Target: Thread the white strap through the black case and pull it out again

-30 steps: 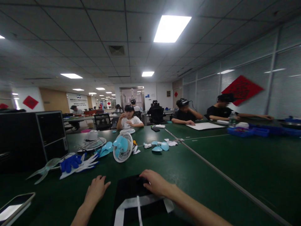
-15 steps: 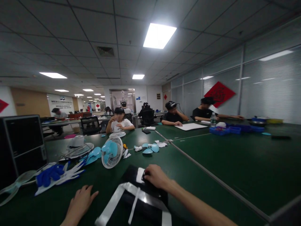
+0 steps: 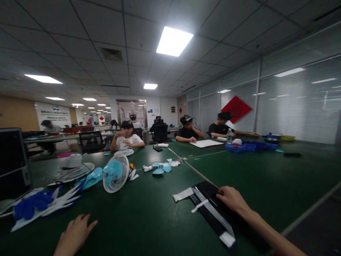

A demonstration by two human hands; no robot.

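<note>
My right hand (image 3: 233, 200) has its fingers curled over the edge of a flat black piece with pale straps (image 3: 213, 192), which lies on the green table at front right. Its silvery-white strips run along one side, with short white ends sticking out. What the piece is I cannot make out, and my hand and forearm cover part of it. My left hand (image 3: 75, 233) is low on the left, palm down with fingers apart, holding nothing. Blue-and-white work gloves (image 3: 44, 206) lie beyond it to the left.
An upright fan head with blue blades (image 3: 116, 173) stands at mid-left, beside a fan guard (image 3: 77, 173). Loose blue blades (image 3: 161, 168) lie farther back. A black computer case (image 3: 13, 163) is at far left. Blue trays (image 3: 241, 146) and co-workers are across the table (image 3: 149, 213).
My right hand has moved the black strapped piece to the right, and it now lies turned at another angle. My view has swung slightly right. The left hand stays open.
</note>
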